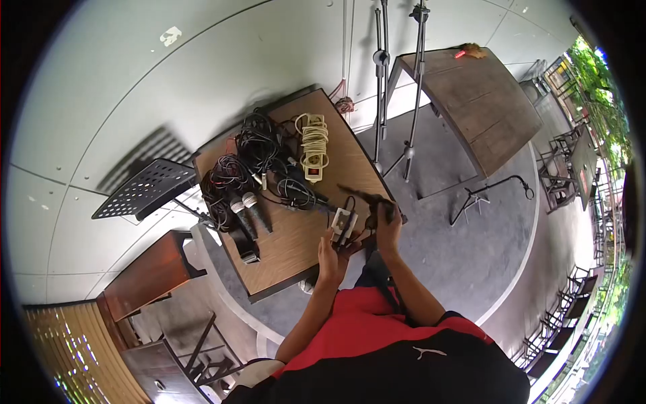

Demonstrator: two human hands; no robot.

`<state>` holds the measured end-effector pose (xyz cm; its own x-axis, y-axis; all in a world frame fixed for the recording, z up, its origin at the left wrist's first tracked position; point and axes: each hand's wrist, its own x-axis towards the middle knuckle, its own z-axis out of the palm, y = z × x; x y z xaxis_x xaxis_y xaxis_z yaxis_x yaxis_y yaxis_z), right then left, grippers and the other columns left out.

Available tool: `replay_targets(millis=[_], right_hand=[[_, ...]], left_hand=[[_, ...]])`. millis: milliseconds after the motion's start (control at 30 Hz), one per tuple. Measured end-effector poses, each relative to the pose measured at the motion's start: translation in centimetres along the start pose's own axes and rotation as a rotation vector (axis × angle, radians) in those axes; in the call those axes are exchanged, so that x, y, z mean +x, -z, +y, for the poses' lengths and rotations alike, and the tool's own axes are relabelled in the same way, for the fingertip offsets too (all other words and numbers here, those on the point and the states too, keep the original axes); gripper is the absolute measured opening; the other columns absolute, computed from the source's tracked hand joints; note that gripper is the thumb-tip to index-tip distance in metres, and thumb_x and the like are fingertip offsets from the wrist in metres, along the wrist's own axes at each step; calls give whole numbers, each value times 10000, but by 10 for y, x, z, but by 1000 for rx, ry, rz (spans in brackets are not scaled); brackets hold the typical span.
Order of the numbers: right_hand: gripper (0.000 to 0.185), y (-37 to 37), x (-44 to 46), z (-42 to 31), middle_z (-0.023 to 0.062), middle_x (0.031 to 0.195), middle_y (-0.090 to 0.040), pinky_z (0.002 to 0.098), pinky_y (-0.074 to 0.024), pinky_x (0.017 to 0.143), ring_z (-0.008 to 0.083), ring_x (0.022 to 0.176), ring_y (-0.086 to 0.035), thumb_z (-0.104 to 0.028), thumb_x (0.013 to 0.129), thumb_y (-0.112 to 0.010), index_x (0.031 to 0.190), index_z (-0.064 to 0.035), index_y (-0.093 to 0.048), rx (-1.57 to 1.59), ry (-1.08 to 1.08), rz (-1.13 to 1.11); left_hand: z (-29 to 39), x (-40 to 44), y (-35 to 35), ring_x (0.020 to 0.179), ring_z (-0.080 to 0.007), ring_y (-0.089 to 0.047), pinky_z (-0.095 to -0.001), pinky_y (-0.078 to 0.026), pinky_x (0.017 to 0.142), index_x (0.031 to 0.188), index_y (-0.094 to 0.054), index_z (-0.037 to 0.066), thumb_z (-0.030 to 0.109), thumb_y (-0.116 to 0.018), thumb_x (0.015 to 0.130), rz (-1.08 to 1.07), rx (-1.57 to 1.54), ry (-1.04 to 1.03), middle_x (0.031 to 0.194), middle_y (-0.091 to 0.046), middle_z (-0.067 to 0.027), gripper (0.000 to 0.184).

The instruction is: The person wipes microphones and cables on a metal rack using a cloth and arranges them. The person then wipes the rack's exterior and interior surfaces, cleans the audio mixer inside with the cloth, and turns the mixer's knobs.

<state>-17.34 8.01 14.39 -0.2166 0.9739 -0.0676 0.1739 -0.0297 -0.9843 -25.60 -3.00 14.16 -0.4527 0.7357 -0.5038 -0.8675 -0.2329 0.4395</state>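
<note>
Over the front right part of the wooden table (296, 262), my left hand (330, 259) is closed on a small light-coloured box (344, 226) with a dark cable at it. My right hand (388, 232) grips a black item (372, 202) just right of the box; its exact kind is hard to make out. A white power strip (314, 145) wrapped in its cream cord lies farther back. Left of it are heaps of black cables (258, 143). Two microphones (252, 210) with silver heads lie beside the cables, near a black object (243, 246) at the left edge.
A perforated black music stand (145, 191) stands left of the table. Microphone stands (414, 101) rise behind it at the right. Farther right are a second wooden table (484, 101) and a low black stand (476, 196) on the floor.
</note>
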Motion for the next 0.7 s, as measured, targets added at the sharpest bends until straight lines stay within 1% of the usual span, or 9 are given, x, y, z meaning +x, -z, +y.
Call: replay_targets(millis=[133,233,300,333,400,433,467,567,700], right_hand=[[282,-6,39,10,99,923,-633,291,-451,772,160,845,-570,-200,908,-587,1061,36,-572,139,-149,-18],[266,12,83,16,74,899,-624,284,-456,728,124,813,-553,-172,889,-618,1058,30,-574,148,-38,-108],[215,33,112,24,48,844,-616,275,-457,663,90,771,-542,-148,887,-617,1019,18,-583,381,-94,-99],[178,51,132,40,21,793,-598,259,-445,620,72,738,-526,-147,895,-605,993,0,-587,305,-111,-131],[175,89,168,61,13,770,-587,257,-437,614,71,728,-512,-157,898,-599,997,-14,-586,45,-12,-43],[179,108,182,67,17,777,-591,256,-436,617,75,725,-509,-163,899,-598,999,-14,-586,31,-45,-16],[184,126,195,73,22,783,-595,256,-435,619,79,722,-506,-168,899,-597,1001,-15,-585,16,-76,10],[222,174,223,81,41,801,-606,268,-448,639,93,725,-516,-201,903,-593,1010,-8,-586,-94,4,75],[251,227,225,97,88,818,-611,276,-454,681,106,752,-514,-201,904,-587,1005,29,-583,-219,-93,200]], left_hand=[[-19,36,-29,864,-223,-640,-329,-533,631,1173,-530,34,342,-409,946,-12,179,-64,1008,-640,-136,401],[-25,74,-44,772,-194,-638,-312,-510,533,1201,-509,30,351,-436,942,66,303,-114,979,-637,-133,419],[-26,106,-67,763,-198,-637,-309,-521,564,1238,-485,17,342,-456,945,170,354,-319,1011,-627,-122,438],[-19,120,-83,786,-162,-617,-264,-501,638,1253,-473,-1,315,-480,951,74,473,-346,1036,-613,-93,437],[-19,172,-105,881,-125,-570,-225,-457,719,1268,-459,-7,293,-491,958,203,812,-721,1104,-576,-76,433],[-13,202,-96,996,-120,-508,-236,-414,811,1290,-445,-9,295,-502,958,154,834,-614,1162,-540,-66,454],[-1,209,-129,1067,-152,-476,-276,-398,885,1304,-430,-12,293,-490,964,189,891,-487,1212,-501,-73,461],[11,333,-96,1024,-283,-516,-398,-402,896,1341,-373,8,230,-483,957,142,1074,-851,1171,-523,-157,457],[38,403,-124,1016,-416,-470,-469,-399,886,1386,-289,3,147,-535,890,396,1729,-1055,1215,-473,-237,573]])
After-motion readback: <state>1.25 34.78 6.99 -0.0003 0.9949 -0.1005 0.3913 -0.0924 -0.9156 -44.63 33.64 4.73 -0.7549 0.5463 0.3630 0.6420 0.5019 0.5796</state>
